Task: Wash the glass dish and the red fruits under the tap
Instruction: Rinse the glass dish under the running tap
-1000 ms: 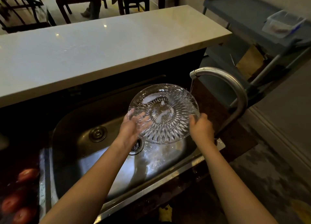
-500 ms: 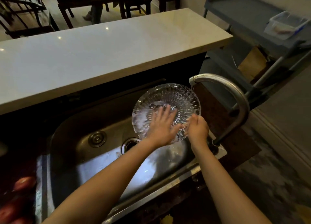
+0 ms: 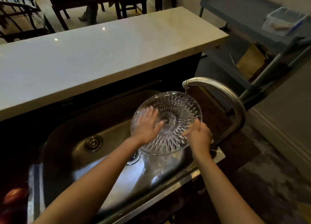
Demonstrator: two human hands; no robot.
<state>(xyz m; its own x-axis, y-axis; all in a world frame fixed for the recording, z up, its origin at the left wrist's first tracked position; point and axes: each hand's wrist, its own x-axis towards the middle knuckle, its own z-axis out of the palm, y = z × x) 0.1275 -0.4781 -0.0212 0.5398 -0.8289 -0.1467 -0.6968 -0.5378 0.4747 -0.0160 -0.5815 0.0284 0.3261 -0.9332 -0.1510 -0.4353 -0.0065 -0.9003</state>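
Nearest, well to the left of the left hand, the red fruits [image 3: 15,195] lie on the dark surface beside the sink [image 3: 75,169]. They are dim and blurred, so their number cannot be told. By these pictures they are not yet washed.

The left hand [image 3: 145,127] lies flat on the upper face of the glass dish [image 3: 176,117], fingers straight and spread, thumb reaching toward the dish centre. The right hand [image 3: 200,137] grips the near right rim, thumb over the edge and fingers curled beneath, showing through the glass. The dish is held tilted above the sink basin, clear of the drain strainer [image 3: 134,156] below the left wrist.

Beyond the right hand, the tap [image 3: 223,95] arches over, and a thin stream of water [image 3: 186,93] lands on the far rim of the dish.

Hazards, as judged:
- Slip. Only the right hand grips the dish. Wet cut glass may slide from the grip and fall into the steel basin.
- Impact. The far rim sits just below the spout, so lifting or turning the dish may chip it.
- Splash. A steeper tilt may throw water over the sink edge.

Beyond the sink runs the pale counter [image 3: 101,55].
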